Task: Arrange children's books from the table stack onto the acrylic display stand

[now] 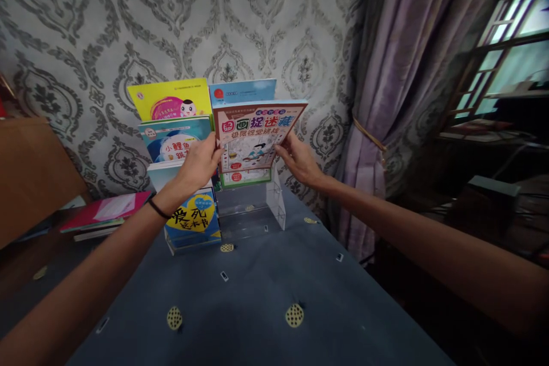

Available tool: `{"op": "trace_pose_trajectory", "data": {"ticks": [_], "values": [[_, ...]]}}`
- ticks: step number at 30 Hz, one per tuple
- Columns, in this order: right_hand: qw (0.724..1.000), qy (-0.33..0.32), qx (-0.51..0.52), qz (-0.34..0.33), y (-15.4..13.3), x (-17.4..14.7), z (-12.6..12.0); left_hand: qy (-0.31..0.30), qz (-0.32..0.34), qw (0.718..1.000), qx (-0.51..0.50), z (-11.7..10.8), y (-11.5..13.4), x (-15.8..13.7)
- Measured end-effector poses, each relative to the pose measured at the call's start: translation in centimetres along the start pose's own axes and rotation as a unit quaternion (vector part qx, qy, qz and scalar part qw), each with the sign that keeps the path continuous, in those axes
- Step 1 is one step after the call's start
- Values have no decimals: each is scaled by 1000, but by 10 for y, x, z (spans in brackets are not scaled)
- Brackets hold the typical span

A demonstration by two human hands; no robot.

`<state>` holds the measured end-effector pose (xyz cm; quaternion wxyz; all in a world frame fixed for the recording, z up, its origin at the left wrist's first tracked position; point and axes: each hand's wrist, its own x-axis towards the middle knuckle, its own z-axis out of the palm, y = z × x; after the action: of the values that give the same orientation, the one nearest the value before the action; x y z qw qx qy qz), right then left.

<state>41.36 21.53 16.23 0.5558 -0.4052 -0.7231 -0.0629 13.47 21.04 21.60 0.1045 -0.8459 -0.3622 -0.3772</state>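
Note:
Between my two hands is a brownish-pink picture book [253, 137], its cover facing me. My left hand [199, 163] grips its left edge, and my right hand [300, 160] pinches the right edge. The book tilts slightly, in front of a green-edged book [246, 176] and a blue book [244, 90] in the right column of a clear acrylic rack [277, 203]. In the left column stand a yellow book [169, 94], a teal book [160, 140], a pale book [160, 174] partly behind my left wrist, and a blue book with a yellow heart [195, 220].
The rack stands on a dark blue patterned tablecloth [257, 297] against a wallpapered wall. Left of it lie a pink folder [107, 211] with papers and a cardboard box [38, 177]. A purple curtain [377, 97] hangs at the right, beside a dim area with cluttered objects.

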Motion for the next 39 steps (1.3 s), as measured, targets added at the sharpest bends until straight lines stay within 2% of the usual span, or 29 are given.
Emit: {"op": "trace_pose_trajectory", "data": {"ticks": [5, 11, 15, 20, 26, 31, 35, 39], "values": [[998, -13, -61, -8, 3, -1, -3, 6, 4, 999, 32, 3, 0, 2], [993, -31, -116, -6, 8, 0, -1, 61, -11, 998, -2, -1, 3, 7], [988, -45, -148, -3, 11, 1, 3, 92, 6, 995, 23, -11, 5, 12], [982, -68, -176, 24, 13, -2, 9, 79, 29, 989, 119, -21, 10, 13], [978, -63, -187, 72, 11, -5, 12, 41, 17, 969, 243, -27, 21, 14], [974, -50, -187, 119, 2, -3, 11, 30, 43, 954, 294, -31, 24, 20], [970, -60, -210, 104, 0, 2, 11, 47, 79, 943, 319, -31, 15, 26], [968, -58, -221, 99, -1, 7, 13, 72, 99, 944, 306, -29, 6, 31]]}}
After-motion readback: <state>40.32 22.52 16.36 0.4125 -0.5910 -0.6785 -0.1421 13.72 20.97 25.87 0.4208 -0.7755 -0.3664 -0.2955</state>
